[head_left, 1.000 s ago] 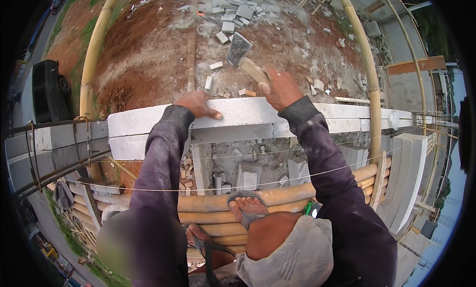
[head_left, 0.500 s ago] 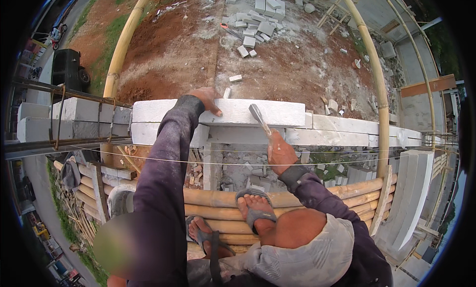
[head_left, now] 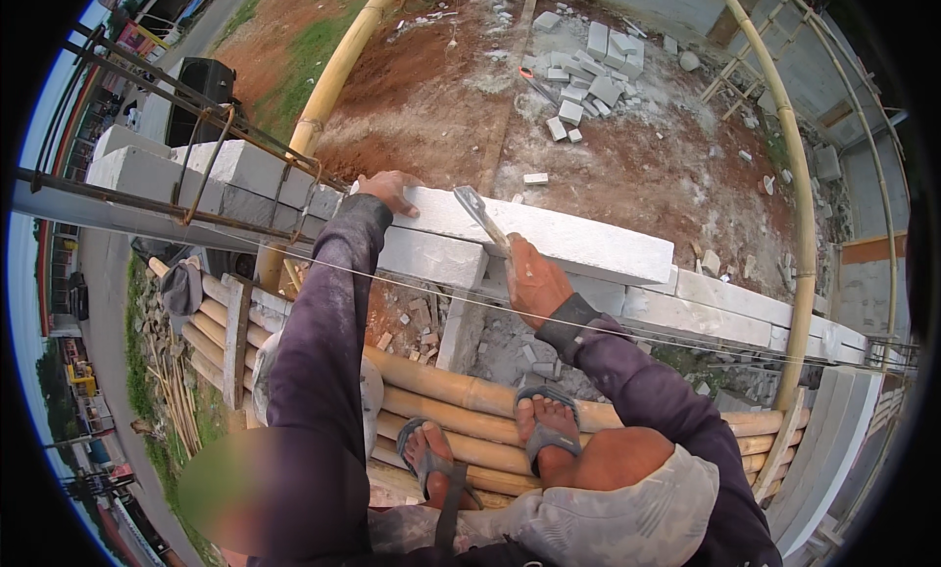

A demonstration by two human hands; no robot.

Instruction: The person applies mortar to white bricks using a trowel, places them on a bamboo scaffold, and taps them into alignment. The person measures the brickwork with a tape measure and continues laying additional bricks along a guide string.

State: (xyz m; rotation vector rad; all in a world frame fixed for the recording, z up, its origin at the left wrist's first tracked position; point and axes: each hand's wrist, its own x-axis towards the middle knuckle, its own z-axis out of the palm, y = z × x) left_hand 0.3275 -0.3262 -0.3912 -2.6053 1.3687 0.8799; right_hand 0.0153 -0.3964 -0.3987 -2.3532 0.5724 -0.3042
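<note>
A long white lightweight block (head_left: 549, 229) lies on top of the block wall in front of me. My left hand (head_left: 389, 191) grips it near its left end, thumb on the near side and fingers toward the far edge. In my right hand (head_left: 537, 281) is a flat-bladed metal hand tool (head_left: 477, 212), held by its handle. Its blade points up and to the left, over the block's face. Whether the blade touches the block, I cannot tell. Under the long block, a shorter white block (head_left: 431, 256) sits left of a recess, partly hidden by my right hand.
A taut string (head_left: 461, 295) crosses in front of the wall. I stand on a bamboo platform (head_left: 446, 408); bamboo poles (head_left: 799, 204) rise on both sides. Steel bars (head_left: 147, 197) jut out at left. Beyond the wall, broken blocks (head_left: 598, 65) lie on the ground.
My view has turned, so the wall now slants down to the right. My left hand has shifted toward the block's left end. The tool in my right hand has also moved left along the block.
</note>
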